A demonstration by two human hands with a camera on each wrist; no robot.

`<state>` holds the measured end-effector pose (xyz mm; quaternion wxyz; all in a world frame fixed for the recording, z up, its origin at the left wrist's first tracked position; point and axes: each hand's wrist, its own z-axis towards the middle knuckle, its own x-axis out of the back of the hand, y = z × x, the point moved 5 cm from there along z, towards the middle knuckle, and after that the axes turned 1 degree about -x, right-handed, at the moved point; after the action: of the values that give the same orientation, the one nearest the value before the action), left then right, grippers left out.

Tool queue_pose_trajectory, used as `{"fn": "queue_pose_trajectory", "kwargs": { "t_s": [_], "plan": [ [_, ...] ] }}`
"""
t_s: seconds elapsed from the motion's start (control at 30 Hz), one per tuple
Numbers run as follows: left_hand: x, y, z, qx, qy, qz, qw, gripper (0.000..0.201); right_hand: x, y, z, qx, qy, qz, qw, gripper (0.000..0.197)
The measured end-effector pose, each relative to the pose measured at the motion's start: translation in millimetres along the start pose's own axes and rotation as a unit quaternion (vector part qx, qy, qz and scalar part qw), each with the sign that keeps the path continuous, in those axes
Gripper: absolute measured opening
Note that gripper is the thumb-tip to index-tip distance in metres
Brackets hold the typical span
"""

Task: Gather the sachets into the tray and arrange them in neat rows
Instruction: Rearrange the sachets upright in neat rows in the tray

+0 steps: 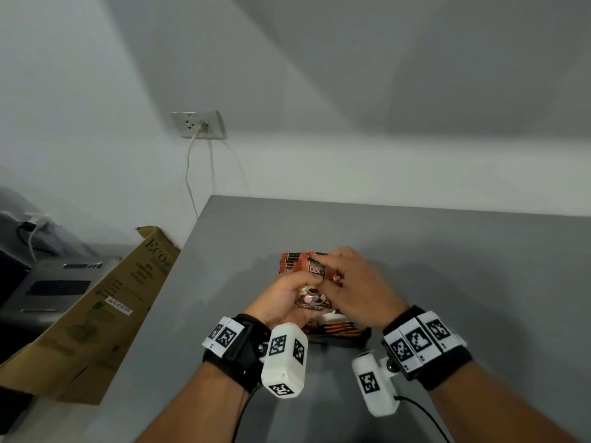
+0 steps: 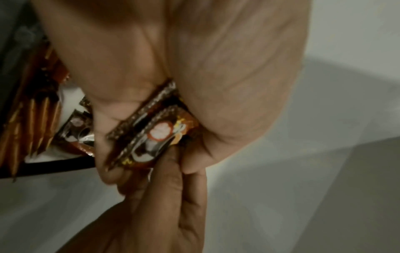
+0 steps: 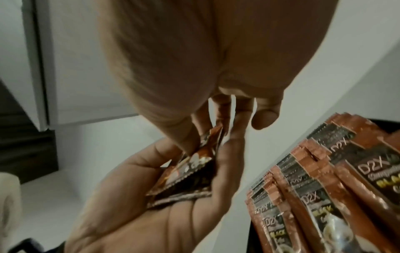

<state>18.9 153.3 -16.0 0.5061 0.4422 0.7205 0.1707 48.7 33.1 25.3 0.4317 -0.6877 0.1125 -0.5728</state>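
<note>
While both hands meet above the grey table [image 1: 447, 266], the left hand [image 1: 281, 298] grips a small bundle of sachets [image 1: 311, 300] — its fingers are curled round them, and the left wrist view shows at least two crimped sachet ends [image 2: 151, 130] pressed between thumb base and fingers. Right hand [image 1: 355, 282]: fingers reach down into the same bundle, and the right wrist view shows fingertips [image 3: 218, 130] pinching the top edge of the sachets lying in the left palm [image 3: 151, 205]; its little finger stands apart, touching nothing. Black tray [image 1: 348, 340]: sits on the table directly beneath the hands, largely hidden by them, only its near rim visible in the head view. Row of copper-brown sachets [image 3: 320, 171] — printed "D2X", standing overlapped on edge in the tray, leaning one against the next; in the head view their tops [image 1: 297, 262] show just beyond the hands. Further sachets [image 1: 339, 327] lie in the near end of the tray under the right wrist; how they are arranged cannot be told. Flattened cardboard box [image 1: 105, 311]: leans against the left edge of the table. Grey machine [image 1: 54, 286]: behind the cardboard, at far left. Wall socket [image 1: 198, 124]: on the white wall beyond the table, with a pale cable [image 1: 188, 174] hanging from it.
</note>
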Motion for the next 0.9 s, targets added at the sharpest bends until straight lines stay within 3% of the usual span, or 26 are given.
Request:
{"fn": "queue_pose_trajectory", "kwargs": {
  "t_s": [0.07, 0.2, 0.37, 0.47, 0.57, 0.67, 0.7, 0.8, 0.9],
  "plan": [
    [2, 0, 0, -0.004, -0.007, 0.003, 1.000, 0.050, 0, -1, 0, 0.009, -0.025, -0.004, 1.000, 0.052],
    [-4, 3, -2, -0.029, -0.062, -0.027, 0.997, 0.036, 1, -9, -1, 0.036, -0.094, -0.046, 0.994, 0.101],
    [-6, 3, -3, -0.023, -0.063, -0.022, 0.997, 0.029, -2, -13, 2, 0.077, -0.079, -0.068, 0.992, 0.087],
    [-2, 1, 0, -0.034, -0.027, -0.009, 0.999, 0.031, -11, -8, 4, 0.068, -0.110, -0.087, 0.988, 0.105],
    [-4, -2, 1, -0.027, -0.040, -0.033, 0.998, 0.045, -15, -6, 6, 0.087, -0.097, -0.091, 0.987, 0.096],
    [0, 4, 3, -0.065, 0.003, 0.015, 0.998, 0.040, -7, -6, 4, 0.036, -0.110, -0.023, 0.993, 0.099],
    [2, 7, 4, -0.089, 0.017, 0.042, 0.995, 0.041, 0, -5, 4, 0.014, -0.094, 0.006, 0.995, 0.093],
    [5, 10, 7, -0.130, 0.019, 0.094, 0.987, 0.055, 20, 3, 11, -0.023, -0.001, 0.060, 0.998, 0.046],
    [5, 13, 6, -0.160, 0.038, 0.140, 0.977, 0.056, 23, 12, 16, -0.029, 0.006, 0.093, 0.995, 0.024]
  ]
}}
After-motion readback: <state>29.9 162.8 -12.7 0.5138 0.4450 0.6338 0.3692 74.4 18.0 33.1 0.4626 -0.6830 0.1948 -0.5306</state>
